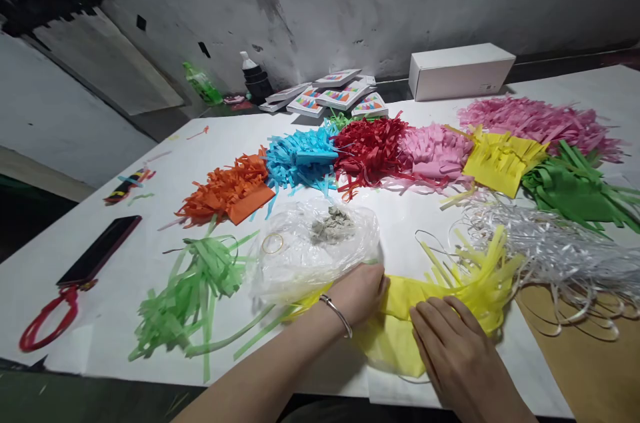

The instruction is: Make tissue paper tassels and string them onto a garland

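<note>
A sheet of yellow tissue paper [395, 343] with a fringed end lies folded at the table's near edge. My left hand [363, 289], a silver bangle on its wrist, is closed on the paper's upper edge beside the plastic bag. My right hand [450, 343] rests on the same paper further right, fingers together and lying flat; its thumb is hidden. Loose yellow strips [493, 276] fan out beyond it. Just behind my left hand sits a clear plastic bag [300, 276] with a grey crumpled lump [333, 226] and a thin yellow ring [273, 243] on it.
Fringed paper bundles in orange [225, 189], blue [303, 156], red [370, 149], pink [433, 153], yellow [505, 159] and green [575, 186] form a row. Silvery strands [565, 249] lie right, light green strips [200, 283] and a phone [100, 249] left. A white box [460, 73] stands behind.
</note>
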The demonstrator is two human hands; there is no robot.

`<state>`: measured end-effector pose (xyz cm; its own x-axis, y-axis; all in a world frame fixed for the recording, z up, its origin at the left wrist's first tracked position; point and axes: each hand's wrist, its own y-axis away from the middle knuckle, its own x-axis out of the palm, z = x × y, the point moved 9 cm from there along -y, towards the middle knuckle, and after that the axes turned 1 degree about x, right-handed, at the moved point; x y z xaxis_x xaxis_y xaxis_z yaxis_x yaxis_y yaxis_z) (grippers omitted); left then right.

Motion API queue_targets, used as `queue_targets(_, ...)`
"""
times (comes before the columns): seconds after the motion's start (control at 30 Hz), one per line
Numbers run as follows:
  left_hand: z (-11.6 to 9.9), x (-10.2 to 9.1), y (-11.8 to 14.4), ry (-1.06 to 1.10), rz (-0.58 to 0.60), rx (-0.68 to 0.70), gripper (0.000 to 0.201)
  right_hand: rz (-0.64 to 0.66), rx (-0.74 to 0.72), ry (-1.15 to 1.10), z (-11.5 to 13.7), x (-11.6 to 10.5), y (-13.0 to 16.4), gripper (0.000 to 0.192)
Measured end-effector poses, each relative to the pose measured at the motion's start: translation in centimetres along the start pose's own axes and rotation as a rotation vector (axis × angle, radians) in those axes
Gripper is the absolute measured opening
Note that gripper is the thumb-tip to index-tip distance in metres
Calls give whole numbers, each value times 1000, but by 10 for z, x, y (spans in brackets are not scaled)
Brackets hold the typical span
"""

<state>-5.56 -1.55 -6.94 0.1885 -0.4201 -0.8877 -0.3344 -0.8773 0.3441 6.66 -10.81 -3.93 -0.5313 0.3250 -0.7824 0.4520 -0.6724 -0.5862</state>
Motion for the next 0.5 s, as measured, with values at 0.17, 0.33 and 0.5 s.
queue_targets(0.17,1,-9,17,-7,-96,-22,15,29,36,9,-9,6,2,31)
queue_targets(0.33,-37,-18,59,-89,-464,415,21,-68,229,-157,-21,-9,-1,20)
queue_targets(0.5,-41,-2,69,-121,-570,526,15,9,149,-48,-5,-4,-8,17)
